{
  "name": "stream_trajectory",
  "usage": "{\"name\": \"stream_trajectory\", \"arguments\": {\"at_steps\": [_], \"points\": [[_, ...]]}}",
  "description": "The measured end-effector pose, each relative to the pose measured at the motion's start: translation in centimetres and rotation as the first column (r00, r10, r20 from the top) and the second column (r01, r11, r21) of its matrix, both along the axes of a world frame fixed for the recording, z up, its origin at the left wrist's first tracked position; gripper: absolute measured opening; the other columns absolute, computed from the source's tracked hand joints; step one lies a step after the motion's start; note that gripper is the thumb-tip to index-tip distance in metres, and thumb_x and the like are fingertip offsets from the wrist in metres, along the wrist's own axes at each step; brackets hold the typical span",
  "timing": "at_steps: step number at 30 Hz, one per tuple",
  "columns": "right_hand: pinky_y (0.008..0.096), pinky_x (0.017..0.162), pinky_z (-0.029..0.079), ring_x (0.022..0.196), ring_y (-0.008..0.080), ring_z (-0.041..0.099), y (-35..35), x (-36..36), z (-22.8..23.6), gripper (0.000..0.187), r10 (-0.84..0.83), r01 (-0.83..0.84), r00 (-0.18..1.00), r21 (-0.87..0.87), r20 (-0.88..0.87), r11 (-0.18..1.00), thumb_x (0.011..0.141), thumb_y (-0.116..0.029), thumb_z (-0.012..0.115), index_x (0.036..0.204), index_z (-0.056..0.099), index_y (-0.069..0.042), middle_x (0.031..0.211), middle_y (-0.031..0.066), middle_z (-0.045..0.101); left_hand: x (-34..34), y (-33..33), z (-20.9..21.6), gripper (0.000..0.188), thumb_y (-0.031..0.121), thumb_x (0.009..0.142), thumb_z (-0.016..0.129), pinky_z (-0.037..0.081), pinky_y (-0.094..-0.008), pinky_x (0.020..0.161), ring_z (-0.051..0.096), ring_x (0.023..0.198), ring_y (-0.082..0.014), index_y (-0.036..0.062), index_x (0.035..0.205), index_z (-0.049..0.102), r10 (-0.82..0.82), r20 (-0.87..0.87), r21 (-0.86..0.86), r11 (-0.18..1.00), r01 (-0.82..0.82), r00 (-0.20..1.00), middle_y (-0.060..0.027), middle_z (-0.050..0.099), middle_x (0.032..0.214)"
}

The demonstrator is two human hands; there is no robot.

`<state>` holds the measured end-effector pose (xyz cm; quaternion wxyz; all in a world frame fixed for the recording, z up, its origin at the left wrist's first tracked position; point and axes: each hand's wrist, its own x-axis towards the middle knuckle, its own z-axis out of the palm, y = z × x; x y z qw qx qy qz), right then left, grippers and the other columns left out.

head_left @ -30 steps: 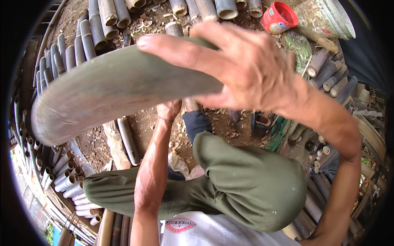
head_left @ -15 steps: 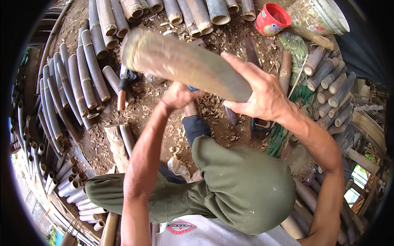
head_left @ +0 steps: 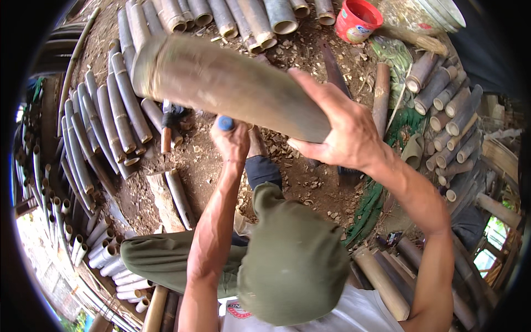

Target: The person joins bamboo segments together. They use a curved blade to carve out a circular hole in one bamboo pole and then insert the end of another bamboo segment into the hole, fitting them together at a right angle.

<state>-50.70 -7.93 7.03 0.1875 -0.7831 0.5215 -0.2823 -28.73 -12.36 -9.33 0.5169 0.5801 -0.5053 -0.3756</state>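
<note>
A thick bamboo section (head_left: 221,83) is held up slantwise, its far end blurred. My right hand (head_left: 345,124) grips the lower right end of it, the thumb on the near side and the fingers on the other. Below the bamboo, my left hand (head_left: 229,141) is closed in a fist around a blue-ended handle (head_left: 225,123). Only the round blue end of this handle shows, so I cannot tell what tool it belongs to.
Cut bamboo lengths (head_left: 113,122) lie in rows at the left, far side and right. A red tub (head_left: 357,25) and a whitish bucket (head_left: 437,16) stand at the far right. A wooden-handled tool (head_left: 166,138) rests on the ground. Wood chips (head_left: 287,171) litter the soil.
My left hand has moved left and turned, so the blue handle end now faces up. The bamboo section has shifted a little left with my right hand, and the view has shifted slightly.
</note>
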Motion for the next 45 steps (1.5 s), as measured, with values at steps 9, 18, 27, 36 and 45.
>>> {"name": "stream_trajectory", "arguments": {"at_steps": [9, 18, 27, 36, 45], "points": [[0.0368, 0.103, 0.041, 0.119, 0.0250, 0.054, 7.5, -5.8, -2.6, 0.093, -0.335, 0.095, 0.696, 0.381, 0.635, 0.920, 0.069, -0.028, 0.082, 0.143, 0.036, 0.004, 0.129, 0.0156, 0.054, 1.5, -5.5, 5.4, 0.043, 0.009, 0.089, 0.070, 0.058, -0.0368, 0.083, 0.066, 0.091, -0.0277, 0.0009, 0.123, 0.044, -0.500, 0.436, -0.012, 0.828, 0.560, 0.748, -0.0196, 0.056, 0.113], [0.0323, 0.093, 0.044, 0.102, 0.0183, 0.056, 9.4, -7.5, -4.7, 0.079, -0.467, 0.204, 0.660, 0.457, 0.589, 0.866, 0.072, -0.031, 0.077, 0.134, 0.044, 0.004, 0.112, 0.0099, 0.058, -1.7, -6.0, 6.4, 0.046, 0.013, 0.079, 0.078, 0.052, -0.0417, 0.083, 0.063, 0.100, -0.0347, 0.0064, 0.120, 0.057, -0.659, 0.651, 0.197, 0.625, 0.755, 0.376, -0.0143, 0.058, 0.110], [0.0395, 0.087, 0.058, 0.103, 0.0325, 0.065, 6.4, -2.5, -7.2, 0.101, -0.224, 0.245, 0.905, -0.011, 0.362, 0.970, 0.069, -0.022, 0.080, 0.150, 0.025, 0.001, 0.118, 0.0234, 0.059, -0.4, -4.9, 6.0, 0.034, 0.012, 0.081, 0.072, 0.052, -0.0451, 0.085, 0.062, 0.098, -0.0392, 0.0080, 0.113, 0.060, -0.670, 0.573, 0.160, 0.656, 0.738, 0.471, -0.0172, 0.058, 0.109], [0.0387, 0.057, 0.063, 0.072, 0.0284, 0.067, 2.2, -0.2, -6.9, 0.105, -0.008, 0.111, 0.954, -0.330, 0.299, 0.937, 0.070, -0.029, 0.083, 0.155, 0.023, -0.021, 0.101, 0.0212, 0.060, 6.3, -4.3, 1.4, 0.031, 0.007, 0.085, 0.067, 0.049, -0.0451, 0.092, 0.062, 0.105, -0.0380, 0.0034, 0.116, 0.064, -0.513, 0.755, 0.003, 0.626, 0.780, 0.409, -0.0192, 0.067, 0.112], [0.0358, 0.061, 0.064, 0.077, 0.0267, 0.067, 0.9, 0.8, -4.2, 0.106, 0.059, 0.001, 0.985, -0.348, 0.162, 0.938, 0.061, -0.020, 0.088, 0.152, 0.033, -0.016, 0.102, 0.0129, 0.061, 9.9, -2.9, -2.5, 0.027, 0.019, 0.092, 0.056, 0.050, -0.0485, 0.087, 0.062, 0.098, -0.0353, 0.0057, 0.113, 0.066, -0.188, 0.885, -0.219, 0.639, 0.737, 0.426, -0.0164, 0.066, 0.110]]}}
